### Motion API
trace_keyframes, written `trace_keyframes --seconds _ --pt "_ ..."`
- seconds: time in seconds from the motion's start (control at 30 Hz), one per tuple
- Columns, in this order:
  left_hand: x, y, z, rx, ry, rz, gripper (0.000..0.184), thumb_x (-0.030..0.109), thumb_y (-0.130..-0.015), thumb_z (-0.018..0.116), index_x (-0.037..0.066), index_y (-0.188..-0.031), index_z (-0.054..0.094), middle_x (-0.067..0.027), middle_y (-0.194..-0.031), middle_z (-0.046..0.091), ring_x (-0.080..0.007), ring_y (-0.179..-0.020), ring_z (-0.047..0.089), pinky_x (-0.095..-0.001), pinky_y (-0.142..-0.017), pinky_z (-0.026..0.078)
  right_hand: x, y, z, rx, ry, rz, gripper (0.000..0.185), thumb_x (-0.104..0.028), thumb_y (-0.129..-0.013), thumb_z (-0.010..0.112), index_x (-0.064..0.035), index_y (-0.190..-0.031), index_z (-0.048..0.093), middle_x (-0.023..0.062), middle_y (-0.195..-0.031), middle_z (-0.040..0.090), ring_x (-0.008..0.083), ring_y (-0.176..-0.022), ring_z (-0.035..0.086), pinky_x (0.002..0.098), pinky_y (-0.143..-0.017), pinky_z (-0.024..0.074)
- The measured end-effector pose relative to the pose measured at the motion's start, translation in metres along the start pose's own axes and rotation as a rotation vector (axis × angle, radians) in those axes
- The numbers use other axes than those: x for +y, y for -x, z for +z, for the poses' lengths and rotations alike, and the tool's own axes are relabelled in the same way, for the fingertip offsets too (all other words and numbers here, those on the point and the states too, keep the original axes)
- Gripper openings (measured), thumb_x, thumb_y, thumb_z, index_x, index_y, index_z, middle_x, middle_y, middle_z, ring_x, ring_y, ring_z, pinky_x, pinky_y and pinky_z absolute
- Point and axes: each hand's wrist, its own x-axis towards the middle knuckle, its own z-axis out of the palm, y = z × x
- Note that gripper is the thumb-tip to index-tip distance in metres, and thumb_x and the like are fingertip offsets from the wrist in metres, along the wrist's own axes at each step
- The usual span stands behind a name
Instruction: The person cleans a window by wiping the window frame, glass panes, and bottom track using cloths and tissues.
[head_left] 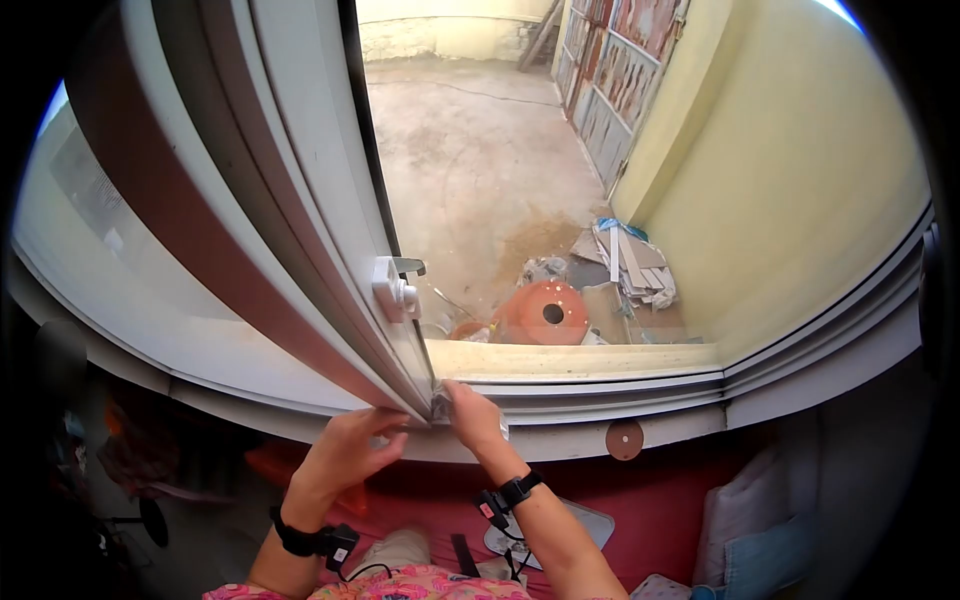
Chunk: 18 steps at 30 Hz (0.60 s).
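Note:
A white sliding window sash stands upright in its frame, with a latch on its side. At the sash's lower corner, my right hand is closed on a crumpled greyish piece; whether it is cloth or plastic I cannot tell. A small whitish end pokes out beside the palm. My left hand is just left of it, fingertips against the sash's bottom edge and thumb held apart. Nothing shows in this hand. The window track runs off to the right.
A round brown disc lies on the inner sill. Outside are an orange round object with a central hole, a pile of broken boards and a rusty metal door. Below me are a red surface and pillows.

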Motion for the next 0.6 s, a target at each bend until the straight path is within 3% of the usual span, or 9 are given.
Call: trace_keyframes --seconds 0.17,0.33,0.6 --pt "-0.002 0.0 0.001 0.027 0.002 0.029 0.024 0.008 -0.076 0.067 0.004 -0.099 0.062 -0.0133 -0.085 0.066 -0.0259 -0.074 0.068 -0.0344 -0.066 0.052 -0.011 -0.009 0.004 -0.04 0.141 0.033 0.038 -0.01 -0.083 0.05 -0.0193 -0.119 0.055 0.0105 -0.097 0.059 0.0308 -0.08 0.064 0.0417 -0.066 0.0524" --pt "-0.003 0.0 0.001 0.025 -0.022 0.028 0.024 0.008 -0.076 0.067 0.003 -0.099 0.062 -0.0133 -0.083 0.066 -0.0257 -0.074 0.068 -0.0343 -0.066 0.052 -0.01 -0.02 0.007 -0.112 0.238 0.033 0.033 -0.011 -0.084 0.05 -0.019 -0.115 0.057 0.0139 -0.096 0.056 0.035 -0.068 0.064 0.0431 -0.061 0.0524" --pt "0.0 0.001 0.001 0.031 0.029 -0.017 0.024 0.007 -0.077 0.067 0.003 -0.099 0.061 -0.0138 -0.083 0.066 -0.0253 -0.074 0.068 -0.0334 -0.066 0.052 0.004 0.007 -0.015 -0.068 0.171 -0.109 0.03 -0.014 -0.082 0.054 -0.021 -0.111 0.057 0.0126 -0.09 0.054 0.0333 -0.075 0.062 0.0445 -0.061 0.0506"
